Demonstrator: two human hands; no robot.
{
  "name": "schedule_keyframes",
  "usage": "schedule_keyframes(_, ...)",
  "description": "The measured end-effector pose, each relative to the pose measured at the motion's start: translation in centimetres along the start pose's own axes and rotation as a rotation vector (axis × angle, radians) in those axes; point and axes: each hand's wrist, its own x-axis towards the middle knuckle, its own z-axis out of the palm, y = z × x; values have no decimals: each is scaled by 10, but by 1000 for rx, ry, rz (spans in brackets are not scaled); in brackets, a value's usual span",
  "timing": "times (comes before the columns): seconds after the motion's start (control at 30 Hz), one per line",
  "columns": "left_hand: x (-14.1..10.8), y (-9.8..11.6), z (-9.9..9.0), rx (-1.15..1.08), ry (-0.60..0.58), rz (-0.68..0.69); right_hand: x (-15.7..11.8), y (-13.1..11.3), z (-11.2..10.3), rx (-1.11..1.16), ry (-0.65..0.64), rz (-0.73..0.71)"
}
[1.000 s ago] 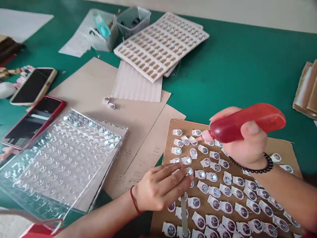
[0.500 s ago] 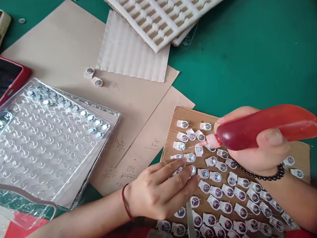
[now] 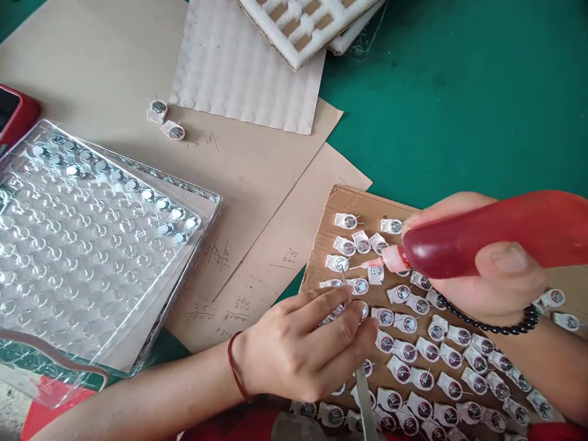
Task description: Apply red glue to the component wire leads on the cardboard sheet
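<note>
My right hand (image 3: 496, 275) grips a red squeeze bottle (image 3: 463, 236) lying sideways, its pale nozzle and thin needle pointing left. The needle's tip is close to a small round metal part on a white tab (image 3: 340, 263). With my left hand (image 3: 307, 343) I pinch metal tweezers (image 3: 365, 398); their tip reaches that same part, and their back end shows below my hand. Under both hands lies a cardboard sheet (image 3: 328, 214) bearing many such parts in rough rows. My left fingers cover some of them.
At left sits a clear plastic tray (image 3: 92, 257) with several metal discs along its upper edge. Brown paper sheets (image 3: 257, 184) with handwriting, two loose tabbed parts (image 3: 174, 130), a white bumpy sheet (image 3: 248, 73), a foam grid (image 3: 303, 37) and a red-cased phone (image 3: 22, 116) lie around.
The needle tip has moved slightly left, nearer the part at the tweezers' tip. The whole view has shifted a little; both hands keep their grips.
</note>
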Motion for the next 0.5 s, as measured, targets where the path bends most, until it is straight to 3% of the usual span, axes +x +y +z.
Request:
schedule_keyframes(0.13, -2, 3, 3, -4, 8, -10, -3, 12, -4, -177, -104, -113)
schedule_keyframes(0.5, -2, 4, 4, 9, -12, -38, -7, 7, 7, -428, -102, -54)
